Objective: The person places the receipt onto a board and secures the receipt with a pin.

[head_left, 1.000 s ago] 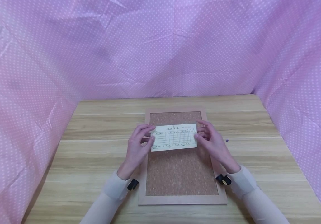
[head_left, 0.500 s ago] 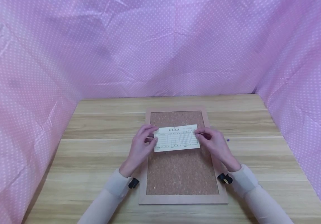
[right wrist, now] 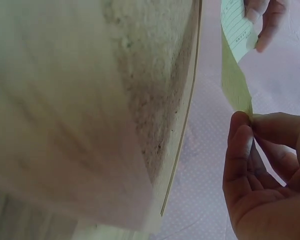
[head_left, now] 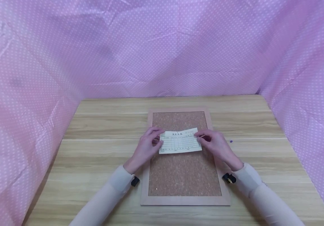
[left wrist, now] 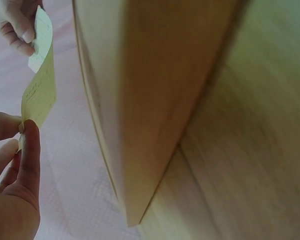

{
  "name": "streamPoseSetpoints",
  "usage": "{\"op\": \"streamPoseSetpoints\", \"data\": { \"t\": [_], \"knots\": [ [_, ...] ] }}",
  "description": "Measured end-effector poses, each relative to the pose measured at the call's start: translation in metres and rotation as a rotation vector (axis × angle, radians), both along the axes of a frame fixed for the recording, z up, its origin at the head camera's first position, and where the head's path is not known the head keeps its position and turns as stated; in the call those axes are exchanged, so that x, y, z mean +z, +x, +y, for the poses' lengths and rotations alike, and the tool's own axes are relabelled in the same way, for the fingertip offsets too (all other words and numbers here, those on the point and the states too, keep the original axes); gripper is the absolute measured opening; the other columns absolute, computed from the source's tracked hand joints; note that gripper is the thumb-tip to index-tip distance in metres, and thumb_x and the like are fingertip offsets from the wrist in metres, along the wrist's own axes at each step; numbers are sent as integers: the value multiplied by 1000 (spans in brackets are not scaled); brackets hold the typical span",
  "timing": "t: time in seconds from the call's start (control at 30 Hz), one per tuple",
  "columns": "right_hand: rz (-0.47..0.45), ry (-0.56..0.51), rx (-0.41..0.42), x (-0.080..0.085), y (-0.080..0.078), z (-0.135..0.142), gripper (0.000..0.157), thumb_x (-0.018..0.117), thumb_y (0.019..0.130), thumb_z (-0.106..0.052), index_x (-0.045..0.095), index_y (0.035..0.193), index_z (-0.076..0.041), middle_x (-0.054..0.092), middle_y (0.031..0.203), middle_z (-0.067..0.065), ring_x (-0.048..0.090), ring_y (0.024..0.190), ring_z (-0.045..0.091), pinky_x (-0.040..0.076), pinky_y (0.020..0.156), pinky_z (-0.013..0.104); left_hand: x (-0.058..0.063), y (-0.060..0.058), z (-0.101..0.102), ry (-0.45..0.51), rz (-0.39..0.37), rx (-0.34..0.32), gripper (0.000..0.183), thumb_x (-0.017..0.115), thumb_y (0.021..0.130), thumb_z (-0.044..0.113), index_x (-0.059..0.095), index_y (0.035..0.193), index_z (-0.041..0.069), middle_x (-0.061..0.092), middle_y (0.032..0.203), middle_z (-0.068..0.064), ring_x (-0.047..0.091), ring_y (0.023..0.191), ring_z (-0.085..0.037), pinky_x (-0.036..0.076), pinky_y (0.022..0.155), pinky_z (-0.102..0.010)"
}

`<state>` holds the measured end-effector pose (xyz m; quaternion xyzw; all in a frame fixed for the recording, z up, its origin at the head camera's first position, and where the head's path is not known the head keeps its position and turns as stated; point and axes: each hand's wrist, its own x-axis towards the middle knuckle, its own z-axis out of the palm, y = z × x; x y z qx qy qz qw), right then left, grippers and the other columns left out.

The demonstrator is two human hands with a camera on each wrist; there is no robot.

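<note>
A pale printed receipt slip [head_left: 179, 142] with a ruled table is stretched between both hands above a cork board [head_left: 183, 175]. My left hand [head_left: 148, 145] pinches its left edge between thumb and fingers. At the opposite edge, the right hand [head_left: 216, 143] pinches the slip near its upper right side. The slip [left wrist: 40, 92] bows between the hands in the left wrist view, raised off the board. Thumb and forefinger of the right hand [right wrist: 265, 175] meet on the slip's edge [right wrist: 235, 85] in the right wrist view.
The board's light wooden frame [head_left: 185, 201] lies on a wood-grain table [head_left: 94, 150]. A small dark blue object [head_left: 231, 141] is on the table right of the board. Pink dotted cloth [head_left: 162, 53] surrounds the table at the back and sides.
The right hand's fingers have drawn together into a pinch on the slip's right edge. The left hand has moved slightly right, and the slip now bends in the middle.
</note>
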<state>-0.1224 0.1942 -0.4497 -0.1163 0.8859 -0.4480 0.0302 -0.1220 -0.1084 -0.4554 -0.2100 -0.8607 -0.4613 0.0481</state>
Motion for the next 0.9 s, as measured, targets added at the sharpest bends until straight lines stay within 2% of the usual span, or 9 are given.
{"op": "streamPoseSetpoints", "data": {
  "t": [0.33, 0.57, 0.8, 0.9],
  "knots": [
    [-1, 62, 39, -1, -7, 2, 21, 68, 97, -4, 75, 117, -2, 73, 106, 12, 56, 74, 18, 46, 55, 25, -3, -9, 2, -101, -55, -8, 42, 73, 92, -3, 65, 132, -6, 59, 131, -13, 69, 97, -22, 59, 85, -28],
    [-12, 107, 63, -3, -11, 3, 23, 68, 95, -1, 75, 118, -2, 73, 110, 14, 56, 78, 18, 45, 57, 26, -3, -12, 3, -142, -99, 4, 44, 74, 92, -2, 65, 134, -4, 58, 133, -13, 68, 98, -21, 58, 86, -32],
    [-22, 141, 74, -3, -14, 2, 24, 69, 95, -3, 75, 118, -2, 73, 104, 12, 56, 74, 17, 46, 55, 27, -3, -15, 3, -170, -123, -5, 45, 74, 91, -2, 64, 135, -5, 57, 136, -14, 68, 99, -22, 58, 86, -33],
    [-1, 169, 88, -4, -16, 1, 25, 69, 93, -2, 76, 118, -2, 74, 106, 13, 62, 81, 18, 52, 64, 30, -4, -18, 3, -197, -135, -13, 46, 74, 91, -1, 63, 136, -6, 57, 137, -14, 67, 99, -21, 57, 86, -33]
  ]
}}
